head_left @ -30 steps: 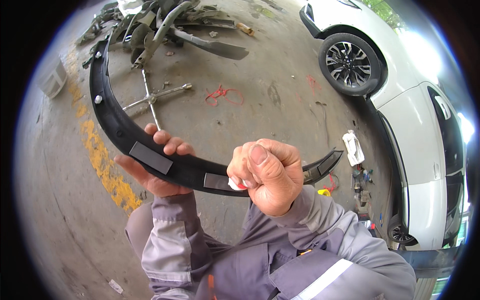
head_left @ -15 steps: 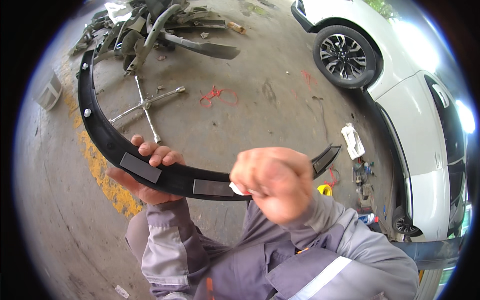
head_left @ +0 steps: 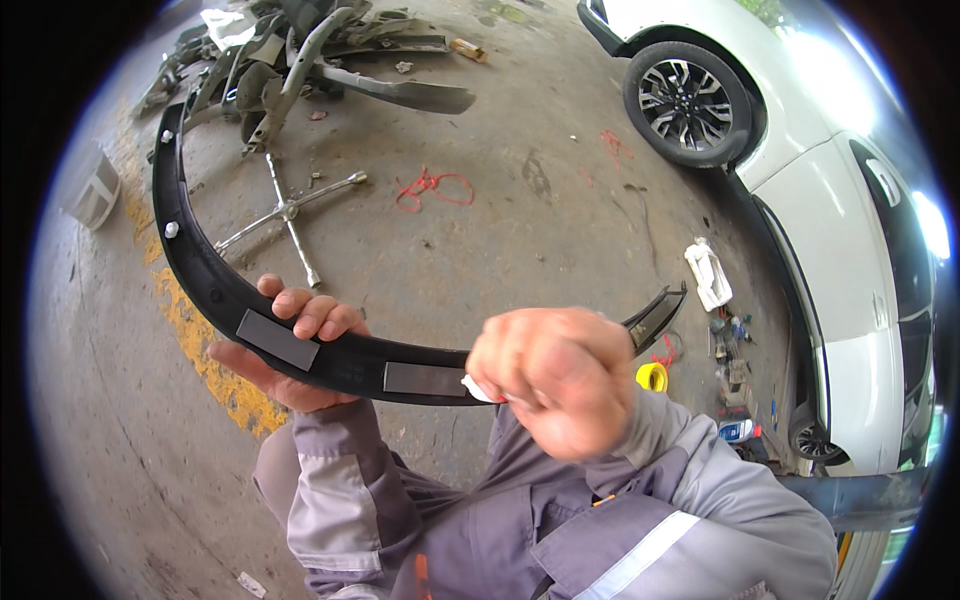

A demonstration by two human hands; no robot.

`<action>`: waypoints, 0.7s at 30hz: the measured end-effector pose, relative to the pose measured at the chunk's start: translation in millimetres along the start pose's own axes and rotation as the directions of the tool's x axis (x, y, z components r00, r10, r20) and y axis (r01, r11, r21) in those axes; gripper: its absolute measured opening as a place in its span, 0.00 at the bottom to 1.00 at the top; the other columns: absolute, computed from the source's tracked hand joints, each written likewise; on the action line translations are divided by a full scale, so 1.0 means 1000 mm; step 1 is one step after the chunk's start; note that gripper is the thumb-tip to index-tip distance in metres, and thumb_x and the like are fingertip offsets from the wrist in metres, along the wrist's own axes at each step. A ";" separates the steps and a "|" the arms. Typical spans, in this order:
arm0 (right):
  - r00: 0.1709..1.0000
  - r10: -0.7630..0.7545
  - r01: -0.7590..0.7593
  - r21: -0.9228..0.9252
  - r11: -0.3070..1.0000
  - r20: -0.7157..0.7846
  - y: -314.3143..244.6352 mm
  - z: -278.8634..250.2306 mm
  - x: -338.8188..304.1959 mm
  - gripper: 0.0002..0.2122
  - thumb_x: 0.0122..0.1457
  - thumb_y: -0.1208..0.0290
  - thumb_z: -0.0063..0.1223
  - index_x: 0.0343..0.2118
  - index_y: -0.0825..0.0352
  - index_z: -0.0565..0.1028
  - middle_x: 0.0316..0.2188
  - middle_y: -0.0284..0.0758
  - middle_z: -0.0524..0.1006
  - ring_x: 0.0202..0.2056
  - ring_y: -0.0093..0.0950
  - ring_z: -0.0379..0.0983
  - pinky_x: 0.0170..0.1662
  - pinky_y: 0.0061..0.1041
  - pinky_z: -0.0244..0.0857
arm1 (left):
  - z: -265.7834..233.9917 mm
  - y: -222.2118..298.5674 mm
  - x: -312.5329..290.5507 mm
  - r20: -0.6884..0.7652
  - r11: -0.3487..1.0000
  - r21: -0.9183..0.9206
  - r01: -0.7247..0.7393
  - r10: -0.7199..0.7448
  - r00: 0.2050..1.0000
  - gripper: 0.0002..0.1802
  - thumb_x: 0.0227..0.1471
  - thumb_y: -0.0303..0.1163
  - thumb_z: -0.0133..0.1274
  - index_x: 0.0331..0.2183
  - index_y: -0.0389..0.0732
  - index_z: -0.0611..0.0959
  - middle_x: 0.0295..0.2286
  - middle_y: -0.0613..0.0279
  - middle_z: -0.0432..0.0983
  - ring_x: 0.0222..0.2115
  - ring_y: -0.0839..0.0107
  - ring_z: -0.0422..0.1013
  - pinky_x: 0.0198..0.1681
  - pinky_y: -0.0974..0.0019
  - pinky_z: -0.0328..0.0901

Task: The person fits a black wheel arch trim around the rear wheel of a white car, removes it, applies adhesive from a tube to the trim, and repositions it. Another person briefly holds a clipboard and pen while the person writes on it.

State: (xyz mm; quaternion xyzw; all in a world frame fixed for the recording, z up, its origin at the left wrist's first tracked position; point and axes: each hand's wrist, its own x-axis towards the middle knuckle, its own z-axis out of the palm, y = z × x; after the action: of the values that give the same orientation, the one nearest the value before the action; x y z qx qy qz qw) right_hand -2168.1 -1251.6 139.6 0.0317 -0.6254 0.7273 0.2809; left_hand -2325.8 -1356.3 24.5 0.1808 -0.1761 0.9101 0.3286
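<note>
A long, curved black wheel arch trim [head_left: 350, 368] lies across in front of me. Grey rectangular pads sit on its face, one pad [head_left: 278, 339] by my left fingers and another pad [head_left: 425, 379] further right. White clips stand out near its far left end, among them one clip [head_left: 171, 230]. My left hand [head_left: 300, 325] is closed around the trim, thumb below and fingers over the upper edge. In a fist over the trim's right part, my right hand [head_left: 555, 375] grips a small white piece [head_left: 480, 389], its tip at the second pad's right end. The fist hides the rest of that piece.
A metal cross wrench [head_left: 288, 210] and red string [head_left: 430, 188] lie on the concrete floor. Scrap car parts [head_left: 290, 70] are piled far left, near a white bucket [head_left: 95, 190]. At right stands a white car [head_left: 820, 220]; a yellow tape roll [head_left: 652, 377], bottles and tools lie beside it.
My right fist has shifted slightly right and down along the trim, with the white piece still in it. My left hand keeps its hold on the trim.
</note>
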 end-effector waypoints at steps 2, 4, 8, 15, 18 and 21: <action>0.989 -0.146 0.145 0.088 0.986 0.011 -0.001 0.001 -0.001 0.19 0.67 0.69 0.43 0.16 0.67 0.63 0.15 0.34 0.64 0.19 0.26 0.59 0.25 0.29 0.60 | 0.000 0.000 -0.001 -0.005 1.000 0.000 -0.004 0.004 1.000 0.43 0.51 0.64 0.55 0.55 0.39 0.69 0.42 0.60 0.76 0.38 0.69 0.74 0.42 0.64 0.68; 0.985 0.168 -0.157 -0.212 0.965 0.036 -0.001 0.001 -0.001 0.17 0.64 0.72 0.43 0.16 0.67 0.63 0.13 0.35 0.64 0.18 0.29 0.60 0.24 0.31 0.61 | -0.002 0.000 0.000 -0.001 1.000 -0.001 0.004 -0.004 1.000 0.44 0.51 0.65 0.55 0.54 0.39 0.70 0.41 0.59 0.77 0.37 0.68 0.73 0.42 0.64 0.67; 0.998 0.038 -0.035 -0.072 0.997 0.047 0.001 0.001 0.001 0.17 0.64 0.72 0.44 0.16 0.67 0.63 0.14 0.35 0.65 0.19 0.28 0.60 0.25 0.31 0.61 | -0.006 0.001 0.000 -0.019 1.000 0.000 -0.015 0.015 1.000 0.45 0.50 0.67 0.53 0.53 0.39 0.70 0.41 0.58 0.77 0.37 0.67 0.73 0.40 0.64 0.67; 0.978 -0.210 0.198 0.291 0.936 0.010 0.008 0.012 0.012 0.17 0.65 0.76 0.40 0.17 0.69 0.63 0.15 0.34 0.66 0.19 0.24 0.59 0.25 0.28 0.60 | -0.008 -0.002 0.000 0.037 1.000 -0.007 -0.029 0.030 0.999 0.47 0.52 0.70 0.47 0.54 0.36 0.69 0.42 0.55 0.76 0.37 0.65 0.73 0.40 0.63 0.66; 0.991 0.134 -0.134 0.075 0.988 0.007 0.014 0.019 0.016 0.18 0.66 0.76 0.39 0.16 0.68 0.63 0.15 0.34 0.66 0.19 0.24 0.60 0.25 0.26 0.60 | -0.006 -0.002 0.000 0.057 1.000 0.008 -0.030 0.029 0.998 0.48 0.52 0.71 0.45 0.55 0.36 0.68 0.42 0.55 0.76 0.37 0.65 0.73 0.40 0.63 0.66; 0.996 -0.067 0.060 0.105 0.993 0.064 0.017 0.021 0.017 0.18 0.68 0.70 0.39 0.18 0.66 0.63 0.16 0.34 0.65 0.20 0.25 0.59 0.25 0.28 0.61 | -0.004 -0.001 0.001 0.053 0.999 0.027 -0.036 0.035 0.998 0.49 0.53 0.72 0.44 0.56 0.36 0.68 0.43 0.55 0.75 0.37 0.65 0.72 0.39 0.63 0.65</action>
State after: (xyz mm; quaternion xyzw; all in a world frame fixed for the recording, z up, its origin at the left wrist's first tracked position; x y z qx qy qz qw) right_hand -2196.7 -1266.1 136.3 0.0904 -0.5947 0.7480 0.2805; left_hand -2326.5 -1353.4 21.2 0.2061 -0.1749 0.9132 0.3050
